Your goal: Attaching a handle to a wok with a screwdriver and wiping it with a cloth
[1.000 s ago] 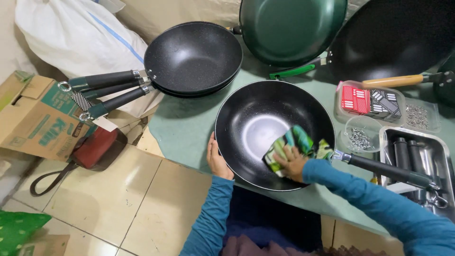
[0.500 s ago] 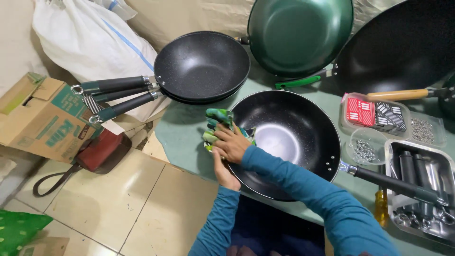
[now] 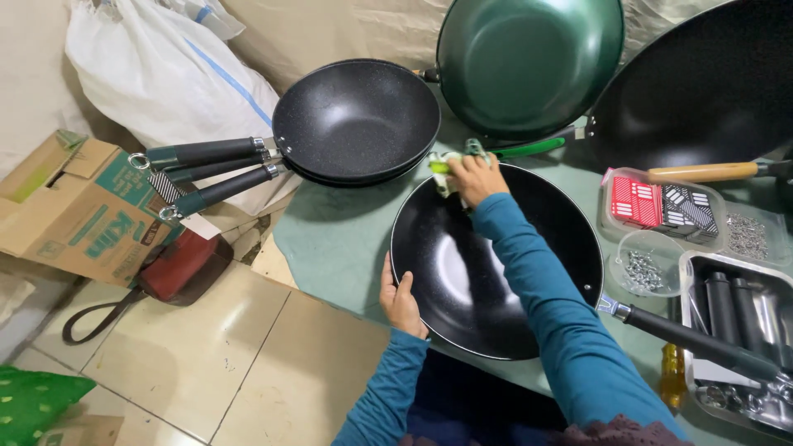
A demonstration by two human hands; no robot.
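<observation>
On the black wok's (image 3: 462, 272) far rim, right-hand fingers (image 3: 472, 175) clutch a green cloth (image 3: 442, 162).

Bare green tabletop (image 3: 330, 239) lies open left of the black wok (image 3: 462, 272), while stacked pans (image 3: 355, 120) crowd behind it and a steel tray (image 3: 735, 347) with small containers (image 3: 644, 264) blocks the right.

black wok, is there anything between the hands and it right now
Nothing separates the left hand from the black wok: it grips the near rim directly. Under the right hand at the far rim lies a green and white cloth, pressed between the hand and the pan.
</observation>
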